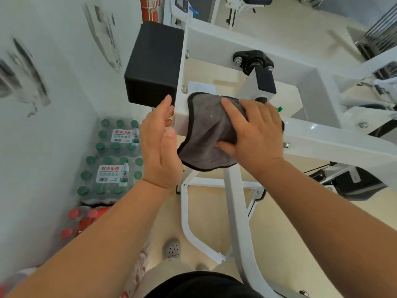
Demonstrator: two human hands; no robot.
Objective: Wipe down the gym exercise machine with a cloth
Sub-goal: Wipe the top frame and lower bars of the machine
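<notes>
1. My right hand [255, 130] lies flat on the grey cloth [204, 136] at frame center. The fingers are straight and a little apart, pressing down, and the thumb rests along the cloth's lower part.
2. The cloth has a black hem. It is draped over the end of the white machine frame [326, 136], with its lower edge hanging off the beam's near side.
3. My left hand [160, 147] is just left of the cloth, held edge-on. The fingers are straight and together, the thumb is slightly apart, and it grips nothing.
4. My left fingertips [168, 102] reach the lower corner of the black pad [152, 63]. I cannot tell if they touch it.
5. The pad is bolted to the frame's left side, at upper center of the frame.
6. A black bearing block [253, 61] sits on the white crossbeam, up and to the right of the cloth.
7. 2 shrink-wrapped packs of green-capped water bottles [111, 162] stand on the floor at left, against the wall.
8. Red-capped bottles [83, 220] are just below them, at lower left.
9. My grey perforated shoe [171, 248] shows at bottom center, beside the frame's leg.
</notes>
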